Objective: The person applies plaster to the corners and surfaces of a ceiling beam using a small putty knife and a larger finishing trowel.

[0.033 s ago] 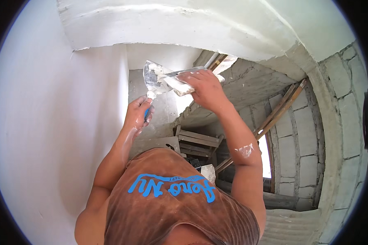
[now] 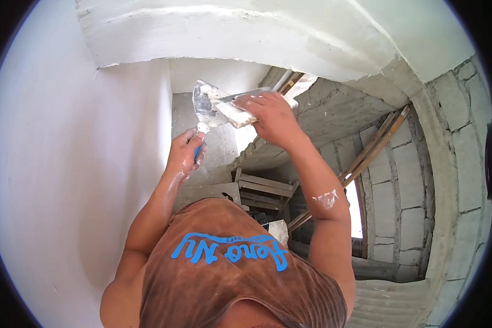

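Observation:
My left hand (image 2: pixel 186 151) is closed round the blue handle of a putty knife, its wide metal blade (image 2: pixel 204 104) pointing up and away from me. White putty is smeared on the blade and at its neck. My right hand (image 2: pixel 270 113) grips a flat metal plastering trowel (image 2: pixel 236 115), its fingers lying over the top. The near end of this trowel is coated with white putty and overlaps the right side of the knife's blade. How the right fingers wrap round its handle is hidden. Dried putty marks my right forearm and left wrist.
A smooth white wall (image 2: pixel 54 164) stands close on my left. A pale plastered beam (image 2: pixel 229 35) crosses ahead. To the right are a block wall (image 2: pixel 396 191) and slanting wooden poles (image 2: pixel 380 145). Below lie a wooden slatted piece (image 2: pixel 265 186) and a rough concrete slope (image 2: pixel 322 115).
The trowel in my right hand has shifted slightly left and toward me over the putty knife's blade. My left hand has barely moved.

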A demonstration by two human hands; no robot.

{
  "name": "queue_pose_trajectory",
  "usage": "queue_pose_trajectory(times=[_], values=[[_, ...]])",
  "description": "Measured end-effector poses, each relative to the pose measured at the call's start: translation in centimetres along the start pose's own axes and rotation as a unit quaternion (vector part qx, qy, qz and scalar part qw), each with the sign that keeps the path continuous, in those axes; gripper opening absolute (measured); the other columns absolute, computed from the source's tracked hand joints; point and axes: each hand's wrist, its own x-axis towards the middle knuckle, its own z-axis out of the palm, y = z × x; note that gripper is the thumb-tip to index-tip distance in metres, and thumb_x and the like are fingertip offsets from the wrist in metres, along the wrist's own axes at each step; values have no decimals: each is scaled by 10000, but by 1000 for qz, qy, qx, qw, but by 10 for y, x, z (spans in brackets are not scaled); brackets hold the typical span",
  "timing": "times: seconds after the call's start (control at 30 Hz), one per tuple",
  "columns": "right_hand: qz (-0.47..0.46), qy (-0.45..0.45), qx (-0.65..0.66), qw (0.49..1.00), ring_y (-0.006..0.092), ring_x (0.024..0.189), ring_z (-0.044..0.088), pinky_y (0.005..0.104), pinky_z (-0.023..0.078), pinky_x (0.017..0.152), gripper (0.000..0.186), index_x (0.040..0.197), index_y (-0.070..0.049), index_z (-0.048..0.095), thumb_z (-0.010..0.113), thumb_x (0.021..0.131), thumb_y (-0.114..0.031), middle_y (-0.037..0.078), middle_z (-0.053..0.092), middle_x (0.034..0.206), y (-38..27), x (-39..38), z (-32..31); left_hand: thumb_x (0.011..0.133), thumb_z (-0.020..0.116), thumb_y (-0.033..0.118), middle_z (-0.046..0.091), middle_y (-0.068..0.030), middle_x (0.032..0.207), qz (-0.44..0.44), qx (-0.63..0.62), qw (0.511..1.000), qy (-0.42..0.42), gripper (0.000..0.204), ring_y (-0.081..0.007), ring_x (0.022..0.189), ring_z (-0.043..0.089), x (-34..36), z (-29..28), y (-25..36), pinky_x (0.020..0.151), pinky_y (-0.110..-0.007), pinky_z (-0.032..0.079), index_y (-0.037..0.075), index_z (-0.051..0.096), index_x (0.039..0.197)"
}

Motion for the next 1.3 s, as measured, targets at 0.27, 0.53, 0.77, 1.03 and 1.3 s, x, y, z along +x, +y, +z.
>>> queue_pose_trajectory(times=[0.27,0.53,0.77,1.03,1.3], values=[[-49,-167,-35,984,221,1027,624,372,453,883,409,1163,-182,690,604,794,-27,16,705,1054,-3,-2,9,983,564,214,563,-40,724,37,-47,996,69,286,-74,455,436,7,-11,-7,354,-212,269,8,581,1179],[75,91,-66,991,226,1014,635,374,502,926,578,1234,-208,671,651,736,83,68,700,1173,2,50,-99,955,572,198,568,-69,746,-30,-102,994,10,215,-82,447,430,18,-12,-1,330,-206,282,28,569,1087],[4,291,-279,915,245,1033,619,401,439,867,471,1223,-167,662,591,782,-17,48,694,1136,22,126,-81,978,570,211,579,-71,762,-80,-81,990,-79,260,-91,475,460,17,7,-12,350,-227,289,1,590,1131],[42,156,-172,972,263,1111,586,427,422,909,497,1250,-118,647,576,774,4,102,644,1246,-6,59,-7,972,555,214,576,-60,764,-51,-67,996,-37,296,-83,452,439,15,-10,-16,331,-216,287,-3,576,1174],[53,296,-272,914,284,1026,614,431,449,874,508,1225,-161,662,601,748,3,101,672,1180,15,138,-94,974,554,210,569,-61,750,-44,-59,997,-34,296,-90,475,446,11,-13,-12,344,-228,289,-8,584,1172]])
